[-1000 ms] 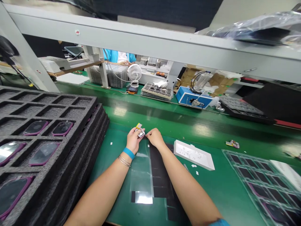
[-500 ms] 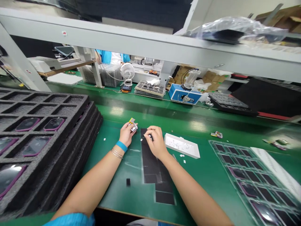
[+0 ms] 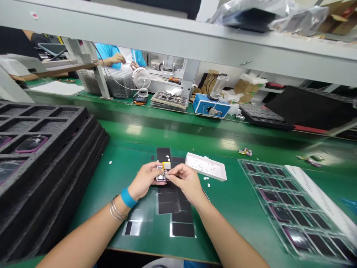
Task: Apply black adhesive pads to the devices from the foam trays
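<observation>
Desk [image 3: 237, 206] carries stacked black foam trays [image 3: 64, 163] at left, black film strips [image 3: 168, 203] midway, a white box [image 3: 206, 173] at right. Over the film, the left hand [image 3: 143, 181] pinches an open smartwatch housing [image 3: 161, 175]; the right hand [image 3: 189, 183] has its grip pressed together at the rim, anything between too small to tell. A yellow-edged battery [image 3: 166, 166] juts from the housing.

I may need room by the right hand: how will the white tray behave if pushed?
The white tray likely slides rather than tips, being low and wide. Its thin walls suggest it is light. The tiny bits inside look loose, so a jolt could shift them.
</observation>
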### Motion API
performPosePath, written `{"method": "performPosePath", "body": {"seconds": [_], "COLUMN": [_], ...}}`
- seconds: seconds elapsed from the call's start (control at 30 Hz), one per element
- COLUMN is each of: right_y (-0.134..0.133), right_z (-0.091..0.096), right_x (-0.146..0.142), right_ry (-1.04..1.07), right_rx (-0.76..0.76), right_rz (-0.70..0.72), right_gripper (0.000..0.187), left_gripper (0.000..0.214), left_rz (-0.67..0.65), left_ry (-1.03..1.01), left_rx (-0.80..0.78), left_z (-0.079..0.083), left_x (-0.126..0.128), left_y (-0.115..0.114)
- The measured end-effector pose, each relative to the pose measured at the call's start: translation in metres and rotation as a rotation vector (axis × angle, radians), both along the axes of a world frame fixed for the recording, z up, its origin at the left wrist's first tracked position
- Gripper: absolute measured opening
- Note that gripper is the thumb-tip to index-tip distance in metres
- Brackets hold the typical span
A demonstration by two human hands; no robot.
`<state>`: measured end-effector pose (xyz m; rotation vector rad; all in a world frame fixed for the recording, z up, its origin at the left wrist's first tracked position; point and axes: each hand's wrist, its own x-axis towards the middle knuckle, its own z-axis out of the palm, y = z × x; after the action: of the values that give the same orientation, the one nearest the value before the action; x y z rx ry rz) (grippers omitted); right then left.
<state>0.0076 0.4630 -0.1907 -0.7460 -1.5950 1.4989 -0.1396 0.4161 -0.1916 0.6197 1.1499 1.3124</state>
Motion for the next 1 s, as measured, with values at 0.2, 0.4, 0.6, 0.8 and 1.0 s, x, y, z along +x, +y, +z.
{"method": "performPosePath", "body": {"seconds": [0.2,0.4,0.6,0.8,1.0], "right_y": [-0.001,-0.003,-0.002,-0.010,-0.003], "right_z": [-0.011,-0.014,-0.014,-0.012,-0.018], "right_x": [-0.006,-0.010,-0.010,-0.012,-0.011], "right_ry": [-0.044,-0.069,-0.113,-0.229,-0.222], "right_rx": [0.055,0.100,0.150,0.336,0.416], "right_rz": [-0.099,-0.111,-0.113,-0.182,-0.311], "right_gripper": [0.013,0.011,0.007,0.004,0.022], "left_gripper": [0.021,0.022,0.022,0.021,0.022], "left_rz": [0.017,0.019,0.009,0.023,0.029], "left_ry": [-0.078,-0.076,-0.037,-0.063,-0.046], "left_rx": [-0.013,-0.012,-0.011,0.007,0.024], "left_z": [0.003,0.003,0.003,0.001,-0.001], "left_x": [-0.001,-0.001,-0.001,-0.002,-0.001], "left_y": [0.001,0.000,0.001,0.000,0.002]}}
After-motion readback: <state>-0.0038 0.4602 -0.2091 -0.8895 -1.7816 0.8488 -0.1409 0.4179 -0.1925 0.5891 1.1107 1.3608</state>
